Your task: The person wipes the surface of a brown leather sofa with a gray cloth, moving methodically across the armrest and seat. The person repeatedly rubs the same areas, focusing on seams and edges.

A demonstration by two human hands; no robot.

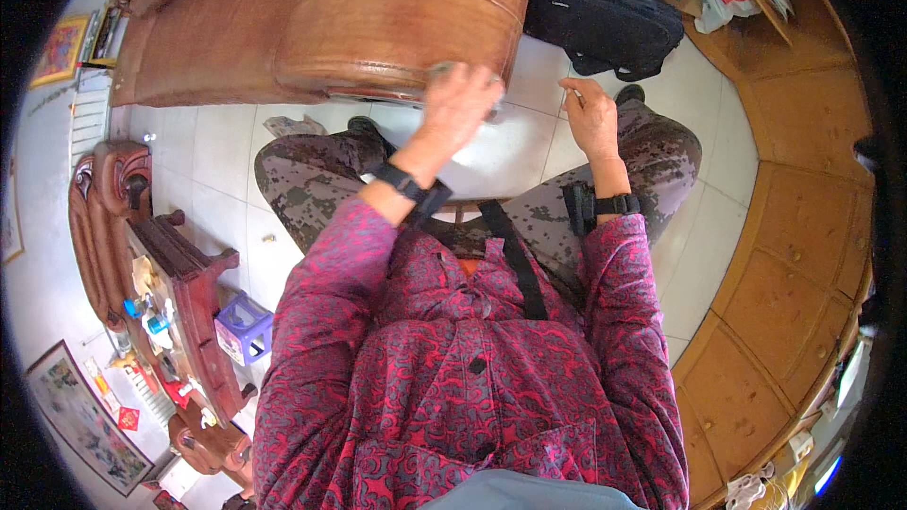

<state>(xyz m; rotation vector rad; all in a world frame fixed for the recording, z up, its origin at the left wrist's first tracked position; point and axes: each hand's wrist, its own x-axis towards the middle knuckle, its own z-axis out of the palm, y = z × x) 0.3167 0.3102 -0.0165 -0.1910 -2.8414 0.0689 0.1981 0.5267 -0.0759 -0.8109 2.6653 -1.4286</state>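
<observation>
My left hand (pixel 459 106) is pressed near the front edge of a brown leather sofa (pixel 404 21), its fingers curled over a small greyish cloth-like item (pixel 443 69) that is mostly hidden and blurred. Off the sofa's right corner, my right hand (pixel 592 117) hangs above the tiled floor, its fingers bent and the thumb close to the index finger; whether something small is between them cannot be told. Both wrists wear black straps. Between my spread knees lies pale floor tile (pixel 510 156). A crumpled piece of paper or plastic (pixel 294 126) lies by the sofa's base, beside my left knee.
A black bag (pixel 602 18) stands on the floor right of the sofa. Wooden cabinets with drawers (pixel 808 219) curve along the right side. To the left are a dark wooden table (pixel 191 312), a purple plastic stool (pixel 244 328) and a brown armchair (pixel 99 227).
</observation>
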